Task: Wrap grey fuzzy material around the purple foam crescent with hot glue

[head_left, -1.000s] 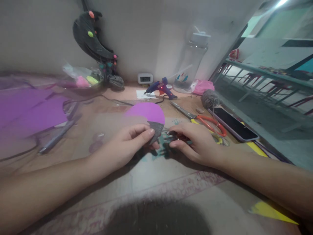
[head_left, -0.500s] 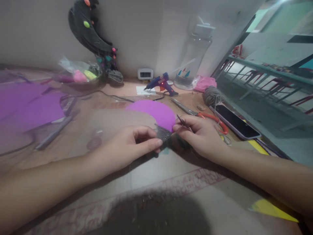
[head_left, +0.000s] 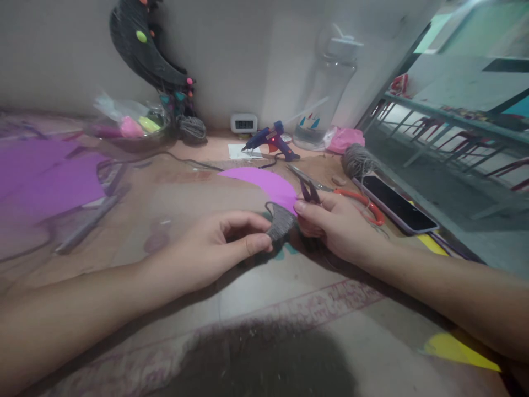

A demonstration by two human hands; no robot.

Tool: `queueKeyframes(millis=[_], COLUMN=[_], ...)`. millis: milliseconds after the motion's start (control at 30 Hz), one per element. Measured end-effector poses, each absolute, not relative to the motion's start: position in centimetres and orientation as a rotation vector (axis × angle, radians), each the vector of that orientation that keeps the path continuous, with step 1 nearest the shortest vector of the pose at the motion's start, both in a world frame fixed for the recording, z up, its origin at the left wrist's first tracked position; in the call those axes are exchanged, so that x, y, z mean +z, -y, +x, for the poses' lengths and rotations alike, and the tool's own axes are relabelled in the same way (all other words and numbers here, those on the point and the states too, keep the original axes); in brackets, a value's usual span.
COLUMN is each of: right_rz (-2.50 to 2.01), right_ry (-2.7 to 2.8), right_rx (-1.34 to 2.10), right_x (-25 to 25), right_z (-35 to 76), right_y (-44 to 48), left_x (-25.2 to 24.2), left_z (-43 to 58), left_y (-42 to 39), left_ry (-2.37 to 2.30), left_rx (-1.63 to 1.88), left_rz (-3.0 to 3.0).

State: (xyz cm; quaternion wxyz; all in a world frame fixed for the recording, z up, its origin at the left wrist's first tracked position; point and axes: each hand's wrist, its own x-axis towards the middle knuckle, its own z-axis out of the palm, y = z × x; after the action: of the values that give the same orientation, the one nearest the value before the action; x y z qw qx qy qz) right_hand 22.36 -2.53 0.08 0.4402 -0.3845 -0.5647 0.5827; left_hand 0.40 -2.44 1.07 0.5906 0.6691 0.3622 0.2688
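Note:
A purple crescent cut-out (head_left: 264,181) curves between my hands, its near end wrapped in grey yarn (head_left: 282,220). My left hand (head_left: 231,242) is closed in a pinch on that yarn-wrapped end. A small loop of yarn stands up at the wrapping's left edge. My right hand (head_left: 334,220) is closed around a small dark tool with two pointed prongs (head_left: 309,192), held prongs up. Its thumb tip is against the right edge of the crescent, by the wrapping. The tool's lower part is hidden in my fingers.
Behind lie a blue glue gun (head_left: 270,140) with a red light, a small clock (head_left: 243,123) and a bottle (head_left: 326,94). Orange-handled scissors (head_left: 359,199), a grey yarn ball (head_left: 359,160) and a phone (head_left: 394,204) are on the right. Purple sheets (head_left: 45,176) lie left.
The wrapped end has turned and shows more of its yarn. The dark tool in my right hand now points up, with two prongs visible. My right thumb has moved onto the crescent's edge.

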Motion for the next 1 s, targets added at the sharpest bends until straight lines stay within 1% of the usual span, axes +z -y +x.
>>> queueKeyframes(millis=[167, 533, 833, 1000], right_rz=[-0.918, -0.913, -1.065, -1.022], right_ry=[1.42, 1.443, 1.633, 1.719], right_rx=[1.56, 1.604, 1.321, 1.045], right_x=[0.06, 0.04, 0.6, 0.84], right_z=[22.41, 22.38, 21.95, 22.51], right_y=[2.44, 2.4, 2.86, 3.0], left_x=[0.99, 0.56, 1.13, 1.03], left_z=[0.48, 0.17, -0.01, 0.16], left_y=[2.42, 2.52, 2.42, 2.35], left_ry=[-0.873, -0.862, -0.872, -0.872], left_rx=[0.626, 0.591, 0.474, 0.563], left_rz=[1.578, 1.567, 1.737, 1.666])
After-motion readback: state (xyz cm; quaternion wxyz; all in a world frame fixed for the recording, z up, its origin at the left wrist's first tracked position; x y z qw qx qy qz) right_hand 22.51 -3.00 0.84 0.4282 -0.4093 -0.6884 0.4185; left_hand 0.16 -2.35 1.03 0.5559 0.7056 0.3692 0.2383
